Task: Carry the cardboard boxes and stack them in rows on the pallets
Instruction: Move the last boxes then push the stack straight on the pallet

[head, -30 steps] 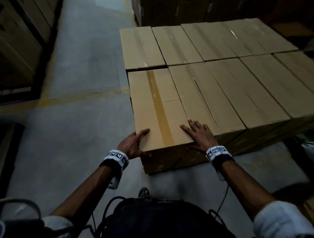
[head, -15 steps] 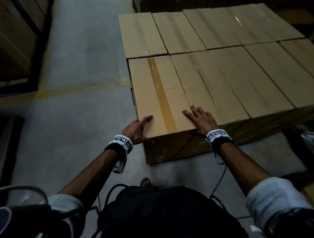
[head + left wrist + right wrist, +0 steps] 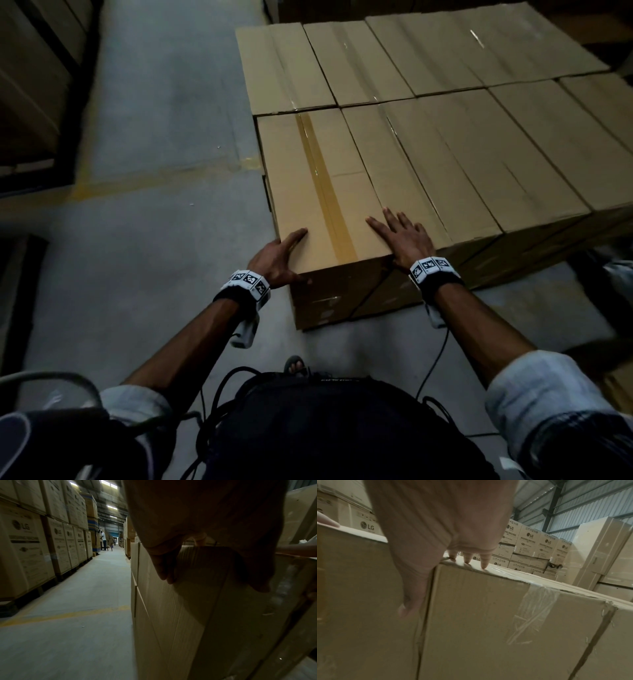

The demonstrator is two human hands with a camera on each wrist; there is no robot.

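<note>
Since the stacked boxes [image 3: 445, 113] already fill the pallet's top layer from twelve o'clock round to three, the nearest box [image 3: 322, 192] sits at the corner toward seven o'clock, tight against its neighbour. It looks rigid, bulky and probably heavy (its tape seam glossy, perhaps slick), so the bottom edges or opposite ends seem the safest hold. The right hand [image 3: 400, 233] lies flat, fingers straight, across the seam between boxes. The left hand [image 3: 277, 257] cups the near corner, thumb on top, fingers against the side.
</note>
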